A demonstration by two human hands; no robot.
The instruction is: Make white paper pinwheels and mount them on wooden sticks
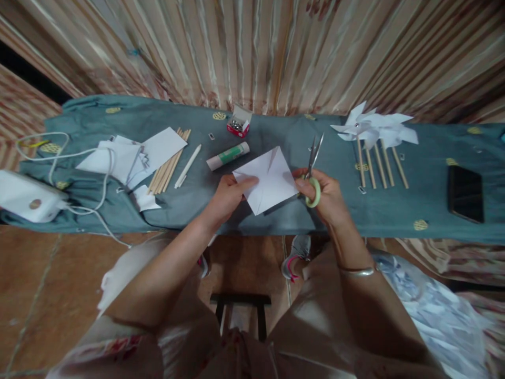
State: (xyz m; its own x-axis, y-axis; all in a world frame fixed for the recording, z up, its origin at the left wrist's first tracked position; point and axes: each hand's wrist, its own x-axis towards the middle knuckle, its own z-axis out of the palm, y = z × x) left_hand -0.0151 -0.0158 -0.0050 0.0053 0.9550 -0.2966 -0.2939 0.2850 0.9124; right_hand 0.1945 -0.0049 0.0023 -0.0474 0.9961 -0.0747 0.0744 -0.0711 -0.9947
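Note:
A white paper square point(270, 181) with crease lines and slits running in from its corners is held above the cloth-covered table. My left hand point(231, 196) grips its left corner, thumb flat on top and fingers beneath. At the right corner, my right hand point(321, 192) is closed, with a pair of scissors point(313, 179) in it. The scissors' pale green handle hangs by the palm and the blades point away from me. The right fingertips also touch the paper's corner. Just beyond the left hand lies a glue stick point(229, 156).
Several paper pinwheels point(374, 128) on sticks lie at right, near a phone point(465, 193). A red box of small metal pieces point(239, 123) stands behind. Leftward are a white pen point(188, 166), wooden sticks point(168, 168), paper sheets point(122, 158) and a white corded device point(31, 197).

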